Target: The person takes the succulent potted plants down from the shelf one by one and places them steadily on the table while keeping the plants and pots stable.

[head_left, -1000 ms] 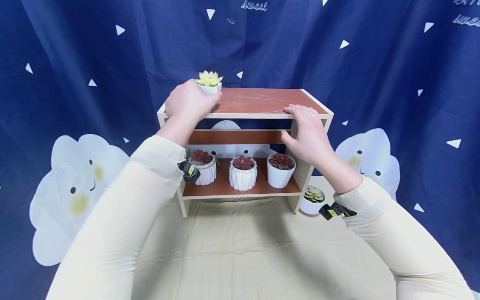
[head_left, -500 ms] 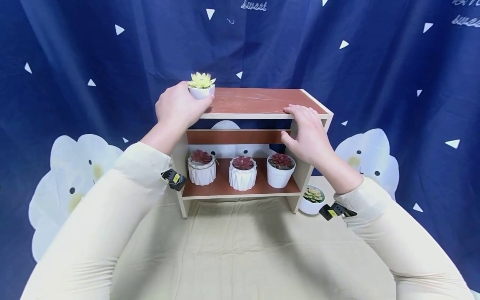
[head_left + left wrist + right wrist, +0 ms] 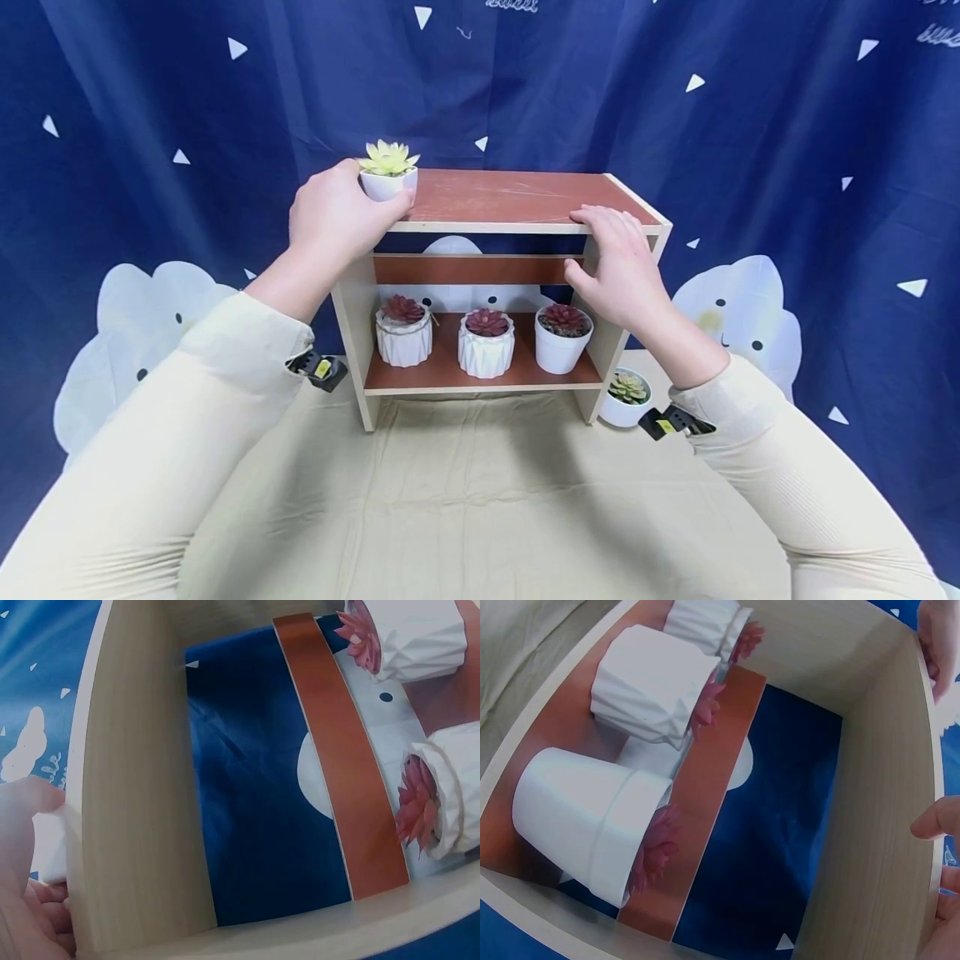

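A dark blue curtain [image 3: 525, 83] printed with white triangles and smiling clouds [image 3: 738, 325] filled the far side of the scene, and a beige cloth [image 3: 480, 517] covered the surface on the near side. Between them stood the wooden shelf unit [image 3: 495, 196], its top board reddish-brown with scratches. Two pale sleeves [image 3: 142, 450] reached in from the near left and near right. The right hand [image 3: 622, 258] rested on the near edge of the top board toward its right end, its fingers laid over the top and its thumb spread away to the left below the edge, with nothing in its grasp. The left hand [image 3: 337, 208] was at the left end of the top board, clamped on the small white pot [image 3: 386, 185]. That pot sat at the hand's right, between thumb and fingers: the thumb lay across its near side, while the fingers went round its left and far side, partly hidden. Whether its base touched the board could not be told. Three white pots with dark red succulents lined the lower shelf, the smooth one [image 3: 557, 354] at the right, and a white bowl-like pot [image 3: 621, 412] stood on the cloth just right of the unit. Smallest of all, the yellow-green succulent [image 3: 388, 158] rose upright from the held pot, above the left hand's thumb.
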Tool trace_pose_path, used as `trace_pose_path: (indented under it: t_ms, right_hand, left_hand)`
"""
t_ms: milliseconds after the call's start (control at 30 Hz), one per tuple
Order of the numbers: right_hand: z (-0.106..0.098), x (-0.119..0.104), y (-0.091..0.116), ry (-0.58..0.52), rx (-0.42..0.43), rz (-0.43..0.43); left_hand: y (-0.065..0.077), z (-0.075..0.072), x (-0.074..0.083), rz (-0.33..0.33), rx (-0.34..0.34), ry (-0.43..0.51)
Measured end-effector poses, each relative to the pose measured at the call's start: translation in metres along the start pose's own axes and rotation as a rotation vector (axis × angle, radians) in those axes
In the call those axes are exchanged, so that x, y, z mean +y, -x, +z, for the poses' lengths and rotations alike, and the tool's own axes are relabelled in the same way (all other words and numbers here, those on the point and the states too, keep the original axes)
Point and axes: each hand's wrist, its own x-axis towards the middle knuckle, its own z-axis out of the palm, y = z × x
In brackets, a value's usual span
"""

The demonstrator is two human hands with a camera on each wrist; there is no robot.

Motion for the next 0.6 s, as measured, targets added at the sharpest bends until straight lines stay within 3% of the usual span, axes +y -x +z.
trace_pose_path:
  t_ms: [600]
  right_hand:
    - [0.002, 0.002, 0.000, 0.003, 0.013, 0.000]
  left_hand:
    - [0.013, -0.012, -0.009, 0.021, 0.004, 0.009]
